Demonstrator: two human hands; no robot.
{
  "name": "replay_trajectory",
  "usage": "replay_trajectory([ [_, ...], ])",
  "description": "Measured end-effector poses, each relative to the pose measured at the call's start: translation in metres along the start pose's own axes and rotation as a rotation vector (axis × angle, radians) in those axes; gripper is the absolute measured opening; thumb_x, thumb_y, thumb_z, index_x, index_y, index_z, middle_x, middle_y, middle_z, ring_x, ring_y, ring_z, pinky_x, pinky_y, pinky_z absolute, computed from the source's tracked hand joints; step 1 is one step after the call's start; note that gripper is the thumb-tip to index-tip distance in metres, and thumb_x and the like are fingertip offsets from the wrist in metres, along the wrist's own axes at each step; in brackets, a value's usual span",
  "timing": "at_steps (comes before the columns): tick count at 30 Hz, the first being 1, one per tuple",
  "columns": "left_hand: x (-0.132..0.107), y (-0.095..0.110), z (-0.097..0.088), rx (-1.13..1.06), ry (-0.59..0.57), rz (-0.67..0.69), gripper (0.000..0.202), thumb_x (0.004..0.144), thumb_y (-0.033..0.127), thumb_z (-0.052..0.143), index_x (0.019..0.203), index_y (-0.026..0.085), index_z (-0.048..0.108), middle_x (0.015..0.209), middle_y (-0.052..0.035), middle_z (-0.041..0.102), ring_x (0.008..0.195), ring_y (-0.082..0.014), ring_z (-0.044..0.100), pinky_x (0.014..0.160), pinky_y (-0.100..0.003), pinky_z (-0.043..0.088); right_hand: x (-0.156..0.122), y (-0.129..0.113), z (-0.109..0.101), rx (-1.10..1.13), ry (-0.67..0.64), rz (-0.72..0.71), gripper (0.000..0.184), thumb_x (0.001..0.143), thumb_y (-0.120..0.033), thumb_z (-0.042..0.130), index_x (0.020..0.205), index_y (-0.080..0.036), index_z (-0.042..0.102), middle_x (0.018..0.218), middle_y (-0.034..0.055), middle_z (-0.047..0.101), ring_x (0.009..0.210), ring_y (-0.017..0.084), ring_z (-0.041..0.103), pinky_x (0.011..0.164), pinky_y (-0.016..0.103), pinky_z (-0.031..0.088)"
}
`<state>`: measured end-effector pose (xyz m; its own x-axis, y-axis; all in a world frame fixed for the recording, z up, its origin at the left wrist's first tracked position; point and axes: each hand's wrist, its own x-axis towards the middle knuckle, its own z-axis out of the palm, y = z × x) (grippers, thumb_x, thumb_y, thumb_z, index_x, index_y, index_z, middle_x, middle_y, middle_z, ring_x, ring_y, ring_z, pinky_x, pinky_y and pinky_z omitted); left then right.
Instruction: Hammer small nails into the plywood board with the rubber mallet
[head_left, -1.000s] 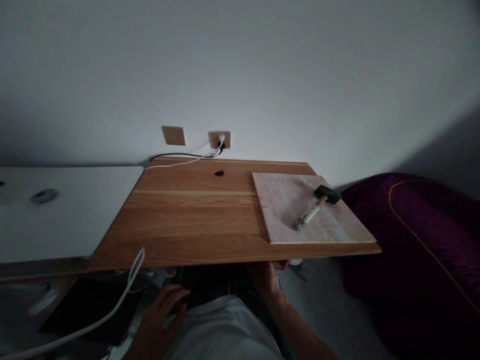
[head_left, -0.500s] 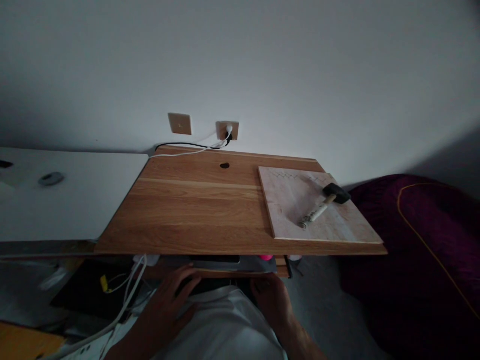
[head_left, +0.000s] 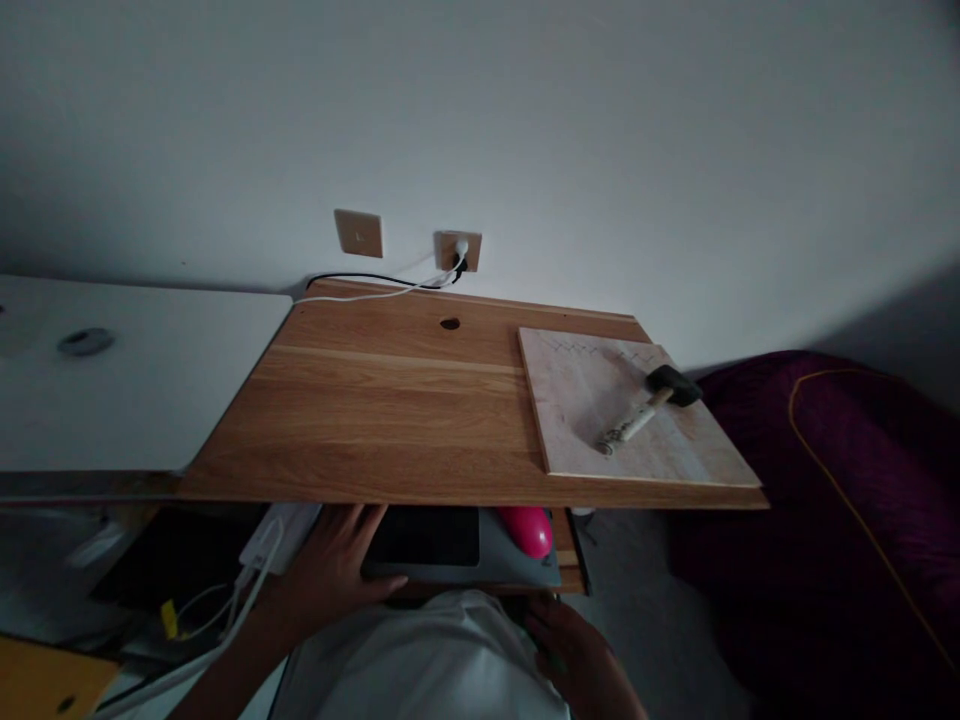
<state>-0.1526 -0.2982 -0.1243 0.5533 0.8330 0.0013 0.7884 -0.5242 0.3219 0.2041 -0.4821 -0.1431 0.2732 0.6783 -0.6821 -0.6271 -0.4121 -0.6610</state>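
Note:
A pull-out drawer sticks out from under the front edge of the wooden desk. In it lie a grey mat, a flat black rectangular thing and a pink computer mouse, partly under the desktop. My left hand is open at the drawer's left side, fingertips reaching under the desk edge and thumb spread beside the black thing. My right hand hangs in shadow just below the drawer's front right corner, fingers loosely bent and apart, with nothing visible in them.
A mallet rests on a pale wooden board at the desk's right. Plugged cables run along the wall. A white table adjoins on the left; white cords hang below. A purple fabric heap stands right.
The drawer has come further out toward me, showing more of the mouse and black thing. My left hand moved forward to the drawer's left side; my right hand dropped from its front edge.

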Motion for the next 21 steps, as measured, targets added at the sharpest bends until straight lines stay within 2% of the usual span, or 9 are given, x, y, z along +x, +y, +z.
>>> replay_trajectory([
  [3,0.016,0.012,-0.01,-0.074,-0.11,-0.027,0.096,0.086,0.064,0.081,0.166,0.021,0.05,0.169,-0.0205,0.051,0.154,-0.0478,0.05,0.126,-0.062,0.045,-0.01,-0.012,0.005,-0.27,0.139,-0.124,0.052,0.07,-0.059,0.098,0.108,-0.026,0.086,0.088,0.0049,0.078,0.076,0.022,0.071,0.058,0.025,0.047],
  [6,0.027,0.021,-0.015,-0.12,-0.194,-0.082,0.095,0.085,0.061,0.081,0.165,0.02,0.051,0.168,-0.0217,0.052,0.152,-0.0474,0.053,0.125,-0.061,0.046,-0.015,-0.019,0.022,-0.423,0.116,-0.285,0.057,0.071,-0.067,0.094,0.105,-0.023,0.083,0.067,-0.0017,0.063,0.059,0.015,0.055,0.053,0.024,0.039],
  [8,0.031,0.022,-0.016,-0.132,-0.225,-0.122,0.093,0.084,0.06,0.08,0.163,0.018,0.052,0.165,-0.0228,0.054,0.152,-0.0475,0.053,0.125,-0.06,0.046,-0.015,-0.02,0.034,-0.423,0.071,-0.314,0.057,0.073,-0.068,0.092,0.106,-0.023,0.081,0.067,-0.0028,0.06,0.056,0.013,0.051,0.051,0.024,0.038],
  [12,0.034,0.022,-0.018,-0.15,-0.25,-0.139,0.094,0.079,0.055,0.084,0.161,0.02,0.053,0.163,-0.0209,0.057,0.154,-0.0474,0.051,0.127,-0.06,0.043,-0.012,-0.015,0.05,-0.408,0.011,-0.314,0.057,0.075,-0.068,0.092,0.106,-0.022,0.077,0.069,-0.0033,0.06,0.056,0.013,0.052,0.051,0.024,0.041],
  [15,0.036,0.025,-0.019,-0.163,-0.248,-0.134,0.095,0.076,0.051,0.086,0.161,0.022,0.053,0.161,-0.0184,0.06,0.153,-0.0463,0.052,0.127,-0.058,0.044,-0.008,-0.009,0.054,-0.418,-0.016,-0.313,0.057,0.076,-0.071,0.089,0.104,-0.022,0.076,0.067,-0.0029,0.06,0.057,0.014,0.052,0.051,0.024,0.043],
  [21,0.04,0.026,-0.014,-0.193,-0.312,-0.12,0.089,0.081,0.046,0.081,0.161,0.02,0.054,0.168,-0.0179,0.054,0.157,-0.0445,0.048,0.13,-0.058,0.04,-0.005,0.001,0.051,-0.451,-0.041,-0.355,0.052,0.082,-0.069,0.085,0.105,-0.023,0.079,0.068,-0.0028,0.06,0.059,0.015,0.053,0.054,0.025,0.042],
])
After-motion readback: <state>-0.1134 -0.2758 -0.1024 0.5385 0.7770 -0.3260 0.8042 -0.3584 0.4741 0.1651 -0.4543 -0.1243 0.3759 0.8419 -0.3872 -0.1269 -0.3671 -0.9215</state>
